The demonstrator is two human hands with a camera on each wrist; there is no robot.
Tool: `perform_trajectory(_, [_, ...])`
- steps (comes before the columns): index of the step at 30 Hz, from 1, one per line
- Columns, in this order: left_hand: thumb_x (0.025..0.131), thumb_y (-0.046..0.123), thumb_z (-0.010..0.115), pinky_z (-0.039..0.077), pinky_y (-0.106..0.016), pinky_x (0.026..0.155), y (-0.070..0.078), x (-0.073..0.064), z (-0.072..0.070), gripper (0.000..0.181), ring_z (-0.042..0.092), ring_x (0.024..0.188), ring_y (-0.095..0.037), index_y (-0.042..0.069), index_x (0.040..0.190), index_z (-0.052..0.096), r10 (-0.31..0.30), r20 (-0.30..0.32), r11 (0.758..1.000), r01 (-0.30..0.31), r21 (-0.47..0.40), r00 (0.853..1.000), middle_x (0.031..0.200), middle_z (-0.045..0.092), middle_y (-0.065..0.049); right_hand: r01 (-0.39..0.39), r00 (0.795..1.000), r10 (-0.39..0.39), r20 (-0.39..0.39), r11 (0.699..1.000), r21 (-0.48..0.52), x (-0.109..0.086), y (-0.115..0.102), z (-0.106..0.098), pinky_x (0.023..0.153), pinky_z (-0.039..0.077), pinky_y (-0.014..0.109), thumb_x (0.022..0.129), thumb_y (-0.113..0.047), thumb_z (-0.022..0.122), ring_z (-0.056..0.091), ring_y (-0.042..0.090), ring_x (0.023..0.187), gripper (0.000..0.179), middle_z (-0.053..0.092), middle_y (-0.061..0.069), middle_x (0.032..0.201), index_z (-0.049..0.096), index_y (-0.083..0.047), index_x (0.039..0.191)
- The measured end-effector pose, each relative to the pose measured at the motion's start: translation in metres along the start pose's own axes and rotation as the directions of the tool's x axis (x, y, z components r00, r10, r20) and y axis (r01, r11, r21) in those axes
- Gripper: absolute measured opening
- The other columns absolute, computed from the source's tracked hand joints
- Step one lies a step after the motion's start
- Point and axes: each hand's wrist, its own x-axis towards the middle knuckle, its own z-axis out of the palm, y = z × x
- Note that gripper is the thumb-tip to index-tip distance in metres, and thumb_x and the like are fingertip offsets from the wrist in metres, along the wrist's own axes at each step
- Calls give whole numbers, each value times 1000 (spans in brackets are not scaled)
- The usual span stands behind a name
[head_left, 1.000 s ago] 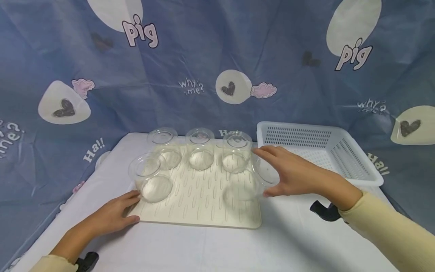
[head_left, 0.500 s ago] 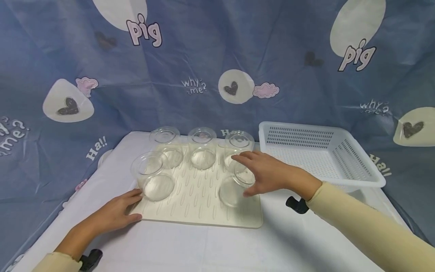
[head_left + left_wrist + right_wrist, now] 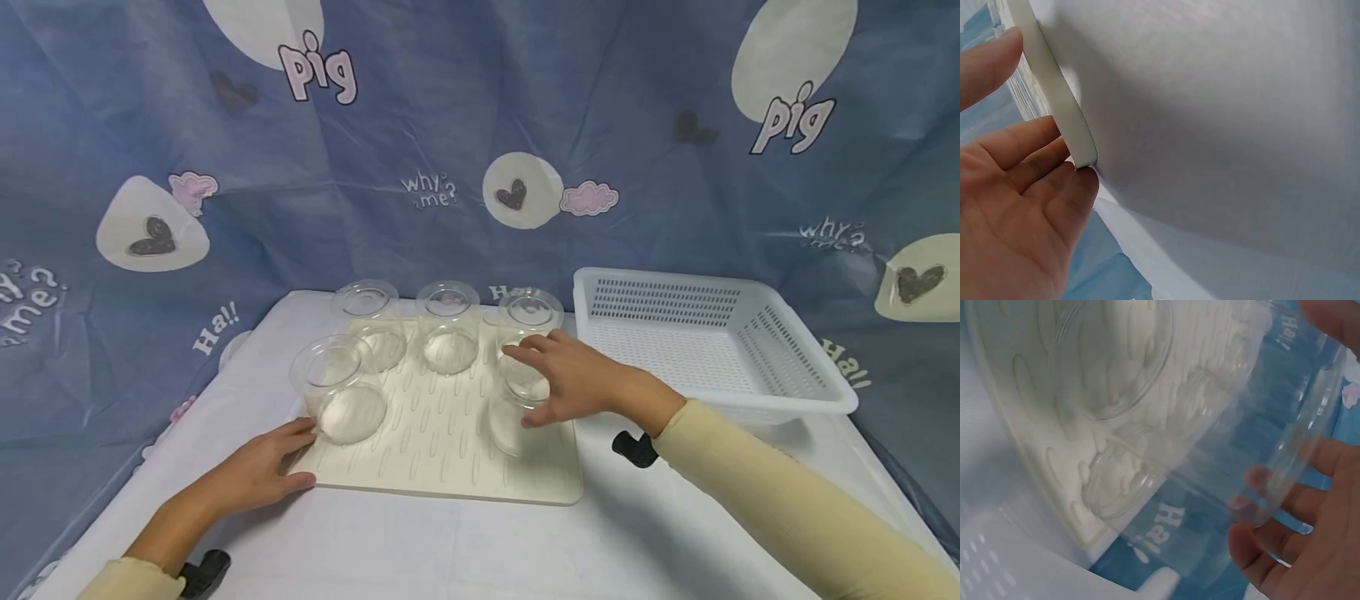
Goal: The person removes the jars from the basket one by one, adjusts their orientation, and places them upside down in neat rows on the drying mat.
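My right hand (image 3: 577,379) grips a clear plastic cup (image 3: 513,429) over the front right of a cream ribbed mat (image 3: 435,458). In the right wrist view, the thumb and fingers lie on opposite sides of this cup (image 3: 1216,456) near its rim. Whether its base touches the mat, I cannot tell. At the mat's front left corner, the relaxed fingers and thumb of my left hand (image 3: 247,475) touch the edge (image 3: 1063,103). Nearest to that hand stands another clear cup (image 3: 330,400). Three more clear cups (image 3: 447,329) stand in a row along the back of the mat.
A white perforated plastic basket (image 3: 795,400) sits at the back right of the white-covered table (image 3: 420,550). Behind the table hangs a blue printed cloth (image 3: 420,108). A black piece (image 3: 636,450) is on the right wrist, another (image 3: 204,573) on the left.
My right hand has carried the cup leftward from beside the basket to the mat's front right, and the cup has turned more upright. The left hand stays at the corner.
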Motion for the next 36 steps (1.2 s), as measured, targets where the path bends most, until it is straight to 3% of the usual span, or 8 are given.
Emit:
perform_trajectory(9, [76, 26, 83, 48, -62, 100, 0, -2, 0, 62, 52, 126, -52, -11, 123, 63, -28, 0, 1000, 28, -1, 1000, 139, 53, -31, -13, 999, 20, -47, 991, 133, 2, 8, 16, 105, 46, 52, 74, -50, 76, 50, 36, 128, 92, 50, 12, 147, 41, -14, 151])
perform_trajectory(17, [78, 25, 82, 48, -62, 100, 0, -4, -3, 63, 52, 126, -52, -11, 125, 62, -57, 21, 998, 57, -3, 998, 140, 53, -31, -24, 1000, 25, 1, 972, 235, 6, 9, 20, 115, 36, 59, 79, -46, 74, 38, 40, 145, 94, 35, 15, 159, 31, -16, 156])
perform_trajectory(24, [76, 24, 83, 47, -62, 100, -5, -10, -6, 63, 52, 126, -53, -12, 123, 62, -76, 16, 997, 76, -4, 997, 139, 53, -32, -11, 1000, 14, -12, 982, 187, 7, 6, 20, 116, 31, 65, 80, -58, 72, 27, 37, 152, 104, 23, 13, 166, 22, -14, 159])
perform_trajectory(29, [78, 26, 82, 46, -63, 102, -3, -13, -5, 64, 50, 128, -53, -12, 126, 61, -100, 37, 995, 101, -24, 994, 141, 52, -31, -35, 993, 53, -107, 985, 166, -19, 1, 12, 113, 31, 68, 79, -62, 73, 25, 33, 152, 111, 21, 9, 166, 14, -15, 160])
perform_trajectory(31, [78, 26, 82, 46, -63, 102, -1, -13, -4, 65, 50, 129, -52, -11, 127, 61, -108, 39, 994, 109, -26, 993, 142, 52, -30, -11, 978, 41, -204, 990, 142, -38, -2, 10, 112, 34, 64, 80, -55, 75, 29, 30, 150, 106, 27, 8, 164, 18, -15, 160])
perform_trajectory(33, [78, 27, 82, 46, -63, 102, 0, -13, -4, 65, 50, 129, -52, -10, 127, 61, -104, 37, 994, 105, -30, 994, 142, 52, -29, 14, 946, 19, -322, 995, 100, -62, -5, 11, 109, 36, 59, 83, -49, 75, 33, 29, 147, 96, 33, 8, 161, 26, -14, 157])
perform_trajectory(36, [78, 28, 82, 46, -62, 101, 4, -11, -3, 64, 51, 128, -52, -10, 126, 62, -78, 36, 996, 80, -40, 996, 141, 52, -29, 32, 863, -9, -506, 999, 36, -103, -9, 15, 111, 33, 44, 90, -51, 67, 39, 27, 141, 74, 44, 10, 152, 44, -10, 147])
